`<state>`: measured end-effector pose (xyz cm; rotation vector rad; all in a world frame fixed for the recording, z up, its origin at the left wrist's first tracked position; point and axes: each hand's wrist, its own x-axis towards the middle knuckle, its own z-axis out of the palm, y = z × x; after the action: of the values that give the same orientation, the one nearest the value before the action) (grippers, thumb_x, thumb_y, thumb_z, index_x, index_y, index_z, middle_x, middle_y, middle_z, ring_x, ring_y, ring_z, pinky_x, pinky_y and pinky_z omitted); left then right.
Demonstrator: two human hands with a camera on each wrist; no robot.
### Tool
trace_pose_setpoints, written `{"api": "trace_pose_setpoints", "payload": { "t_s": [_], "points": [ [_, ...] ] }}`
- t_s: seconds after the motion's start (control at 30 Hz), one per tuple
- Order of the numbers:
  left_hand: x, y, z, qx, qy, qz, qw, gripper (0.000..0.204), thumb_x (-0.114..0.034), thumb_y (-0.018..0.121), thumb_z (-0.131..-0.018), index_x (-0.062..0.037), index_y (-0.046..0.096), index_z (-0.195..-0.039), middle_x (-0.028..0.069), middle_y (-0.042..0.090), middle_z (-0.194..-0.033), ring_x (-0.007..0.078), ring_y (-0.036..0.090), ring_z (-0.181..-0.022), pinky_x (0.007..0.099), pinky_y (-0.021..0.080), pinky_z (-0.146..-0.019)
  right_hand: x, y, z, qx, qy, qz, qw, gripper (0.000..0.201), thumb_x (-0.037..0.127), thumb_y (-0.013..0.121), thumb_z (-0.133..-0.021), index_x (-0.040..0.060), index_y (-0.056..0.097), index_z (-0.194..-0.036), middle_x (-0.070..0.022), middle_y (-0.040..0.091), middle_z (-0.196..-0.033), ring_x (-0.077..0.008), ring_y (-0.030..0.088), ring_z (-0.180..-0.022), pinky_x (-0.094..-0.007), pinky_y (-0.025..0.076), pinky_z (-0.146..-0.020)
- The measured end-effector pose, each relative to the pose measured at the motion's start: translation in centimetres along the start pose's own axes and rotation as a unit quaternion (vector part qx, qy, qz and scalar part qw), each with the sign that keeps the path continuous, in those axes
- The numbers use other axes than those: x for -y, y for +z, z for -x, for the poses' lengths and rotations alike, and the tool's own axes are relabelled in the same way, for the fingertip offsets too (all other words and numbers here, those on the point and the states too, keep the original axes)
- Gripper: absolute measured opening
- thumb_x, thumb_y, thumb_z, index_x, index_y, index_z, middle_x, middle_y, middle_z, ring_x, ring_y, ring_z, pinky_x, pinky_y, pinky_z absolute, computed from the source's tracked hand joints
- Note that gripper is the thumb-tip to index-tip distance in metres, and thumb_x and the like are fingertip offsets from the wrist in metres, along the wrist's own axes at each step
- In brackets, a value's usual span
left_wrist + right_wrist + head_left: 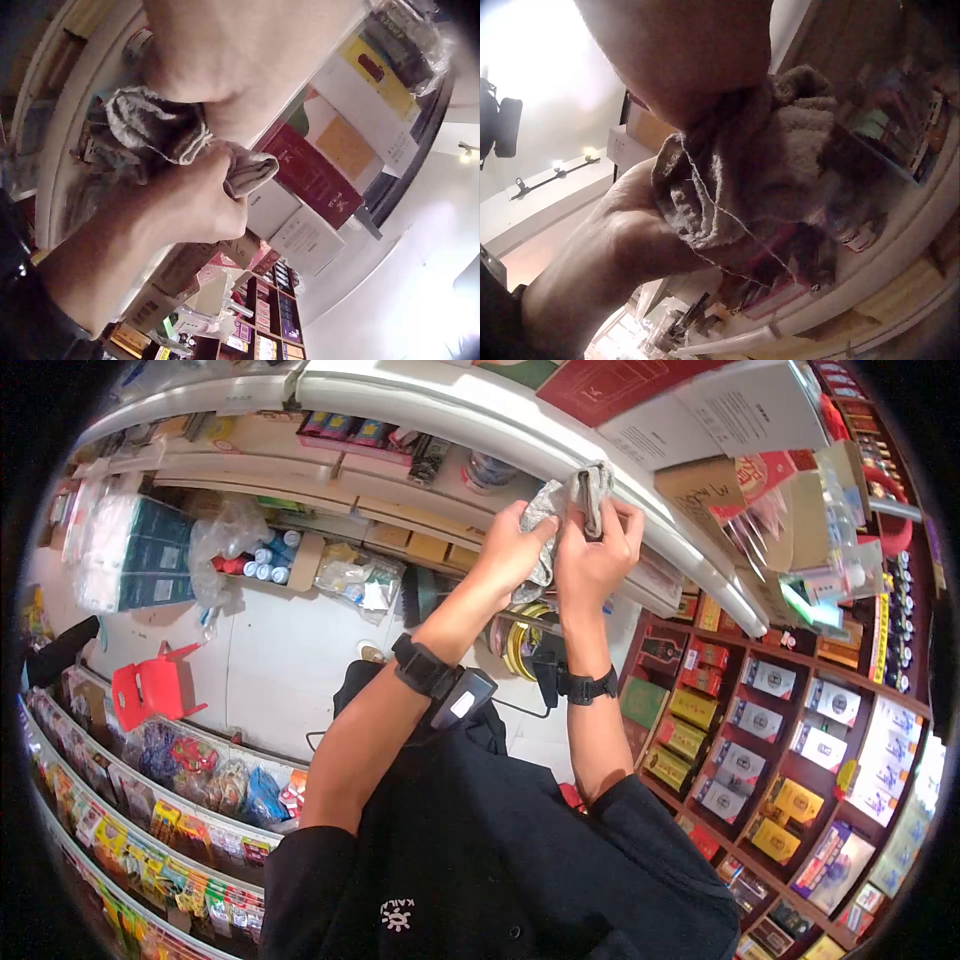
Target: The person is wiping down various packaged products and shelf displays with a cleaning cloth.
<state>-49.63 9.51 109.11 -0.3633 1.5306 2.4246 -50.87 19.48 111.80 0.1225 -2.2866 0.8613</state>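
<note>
Both hands hold a grey, fuzzy cloth rag (pixel 541 508), bunched and folded, above the edge of a white counter. My left hand (pixel 512 550) grips one part of the cloth. Beside it, my right hand (pixel 600 552) pinches another folded part that sticks up past the fingers. In the left wrist view, crumpled rag (pixel 154 124) hangs below the left hand, and a folded end pokes out of the right fist. Loose threads trail from the rag (pixel 795 131) in the right wrist view. Palms and several fingertips are hidden by cloth and hands.
A white-edged counter (pixel 690 555) runs across the front, with a red box (pixel 610 388) and a cardboard box (pixel 705 495) on it. Right stands a wooden shelf (pixel 735 760) of packets. A red stool (pixel 155 688) and snack racks (pixel 160 830) are at left.
</note>
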Motion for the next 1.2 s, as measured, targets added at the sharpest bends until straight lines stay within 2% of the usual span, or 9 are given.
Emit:
{"api": "trace_pose_setpoints", "payload": {
  "t_s": [0.2, 0.3, 0.53, 0.6, 0.73, 0.9, 1.03, 1.1, 1.2],
  "points": [
    [-0.4, -4.1, -1.4, -0.050, 0.048, 0.040, 0.997, 0.033, -0.013, 0.063, -0.096, 0.0072, 0.059, -0.121, 0.0140, 0.069, -0.110, 0.0158, 0.062, -0.100, 0.0314, 0.049, -0.087, 2.9, 3.4, -0.2, 0.011, -0.059, 0.010, 0.998, 0.030, 0.001, 0.072, -0.074, 0.0005, 0.072, -0.104, -0.0172, 0.058, -0.098, -0.0361, 0.063, -0.083, -0.0426, 0.051, -0.072],
    [-2.3, -6.7, -1.0, -0.003, 0.037, 0.074, 0.997, 0.033, -0.017, 0.062, -0.099, 0.0026, 0.060, -0.125, 0.0078, 0.068, -0.116, 0.0123, 0.059, -0.105, 0.0290, 0.046, -0.095, 5.5, 5.2, 0.0, 0.027, -0.034, 0.016, 0.999, 0.026, 0.002, 0.075, -0.077, -0.0011, 0.073, -0.103, -0.0168, 0.060, -0.096, -0.0327, 0.064, -0.085, -0.0403, 0.052, -0.075],
    [-7.1, -15.2, -2.0, 0.012, 0.031, 0.069, 0.997, 0.030, -0.012, 0.063, -0.097, 0.0067, 0.060, -0.120, 0.0114, 0.069, -0.110, 0.0147, 0.061, -0.101, 0.0305, 0.049, -0.088, 12.2, 11.9, 0.3, 0.014, -0.040, 0.042, 0.998, 0.026, 0.000, 0.074, -0.076, -0.0016, 0.073, -0.102, -0.0170, 0.059, -0.097, -0.0319, 0.064, -0.085, -0.0395, 0.052, -0.075],
    [-8.0, -18.1, -2.6, 0.000, 0.052, 0.062, 0.997, 0.030, -0.013, 0.065, -0.096, 0.0058, 0.060, -0.119, 0.0110, 0.069, -0.108, 0.0144, 0.061, -0.099, 0.0305, 0.049, -0.086, 14.1, 14.0, 0.7, 0.001, -0.046, 0.038, 0.998, 0.034, 0.000, 0.072, -0.074, 0.0051, 0.073, -0.108, -0.0170, 0.057, -0.099, -0.0355, 0.064, -0.082, -0.0424, 0.052, -0.069],
    [-10.5, -22.7, -3.0, 0.038, 0.037, 0.061, 0.997, 0.029, -0.014, 0.066, -0.095, 0.0048, 0.061, -0.116, 0.0105, 0.069, -0.106, 0.0142, 0.061, -0.095, 0.0316, 0.049, -0.084, 18.1, 17.3, 0.9, -0.009, -0.032, 0.063, 0.997, 0.034, 0.000, 0.072, -0.074, 0.0051, 0.073, -0.108, -0.0166, 0.058, -0.100, -0.0352, 0.064, -0.082, -0.0423, 0.052, -0.071],
    [-12.8, -26.8, -2.9, 0.046, 0.026, 0.041, 0.998, 0.029, -0.015, 0.064, -0.096, 0.0037, 0.061, -0.119, 0.0102, 0.069, -0.109, 0.0147, 0.062, -0.099, 0.0311, 0.048, -0.089, 21.9, 20.2, 1.3, -0.022, 0.005, 0.044, 0.999, 0.028, -0.002, 0.074, -0.076, 0.0005, 0.074, -0.103, -0.0152, 0.060, -0.100, -0.0295, 0.064, -0.085, -0.0374, 0.051, -0.076],
    [-12.6, -28.0, -3.2, 0.059, 0.027, 0.052, 0.997, 0.033, -0.016, 0.064, -0.097, 0.0033, 0.059, -0.124, 0.0109, 0.068, -0.114, 0.0160, 0.062, -0.102, 0.0313, 0.048, -0.091, 22.4, 21.0, 1.7, -0.005, -0.011, 0.082, 0.997, 0.030, 0.000, 0.076, -0.075, 0.0026, 0.074, -0.106, -0.0152, 0.062, -0.104, -0.0307, 0.066, -0.084, -0.0396, 0.053, -0.073],
    [-12.5, -28.1, -3.0, 0.085, 0.000, 0.062, 0.994, 0.035, -0.014, 0.056, -0.100, 0.0002, 0.056, -0.132, 0.0092, 0.064, -0.128, 0.0175, 0.058, -0.118, 0.0323, 0.043, -0.102, 22.5, 20.6, 1.6, 0.008, -0.035, 0.105, 0.994, 0.032, 0.001, 0.076, -0.075, 0.0038, 0.074, -0.107, -0.0152, 0.063, -0.105, -0.0315, 0.066, -0.084, -0.0402, 0.054, -0.073],
    [-12.2, -26.9, -2.4, 0.081, -0.046, 0.106, 0.990, 0.033, -0.012, 0.052, -0.100, -0.0006, 0.057, -0.131, 0.0092, 0.064, -0.127, 0.0176, 0.061, -0.115, 0.0332, 0.047, -0.098, 22.0, 19.8, 1.5, 0.028, -0.059, 0.122, 0.990, 0.038, 0.003, 0.077, -0.073, 0.0074, 0.073, -0.111, -0.0158, 0.064, -0.106, -0.0332, 0.067, -0.084, -0.0407, 0.055, -0.073]
  ]
}}
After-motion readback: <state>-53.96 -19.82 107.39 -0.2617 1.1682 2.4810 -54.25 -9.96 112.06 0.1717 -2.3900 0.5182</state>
